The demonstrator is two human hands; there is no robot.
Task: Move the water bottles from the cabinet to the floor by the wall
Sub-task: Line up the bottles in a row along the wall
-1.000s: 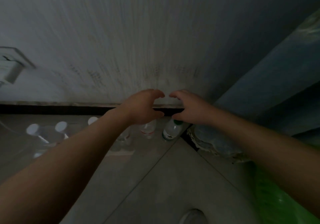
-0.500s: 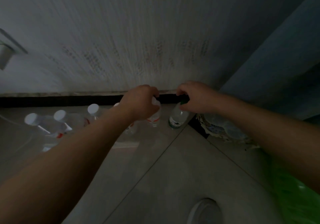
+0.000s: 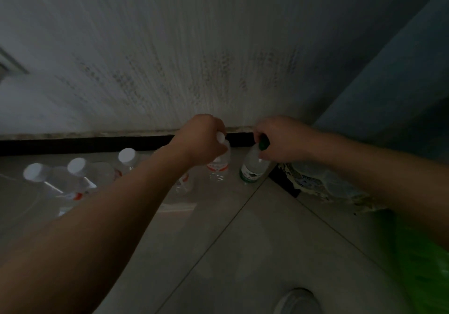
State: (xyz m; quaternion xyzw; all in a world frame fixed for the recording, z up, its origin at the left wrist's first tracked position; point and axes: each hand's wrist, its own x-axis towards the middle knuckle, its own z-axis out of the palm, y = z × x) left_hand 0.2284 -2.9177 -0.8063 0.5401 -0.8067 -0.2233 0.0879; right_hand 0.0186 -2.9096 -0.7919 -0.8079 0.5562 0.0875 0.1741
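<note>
Item, left: a row of white-capped bottles (image 3: 77,165) stands on the floor (image 3: 243,241) by the baseboard (image 3: 85,143). Item, centre: my left hand (image 3: 204,141) is curled round the neck of the red-label bottle (image 3: 218,166), which stands upright straight below the grip; I cannot tell whether its base touches the floor. Item, right: my right hand (image 3: 281,139) pinches the cap of the green-label bottle (image 3: 252,168), whose body leans down and left of the fingers, nearest the corner; I judge letting go comes next.
</note>
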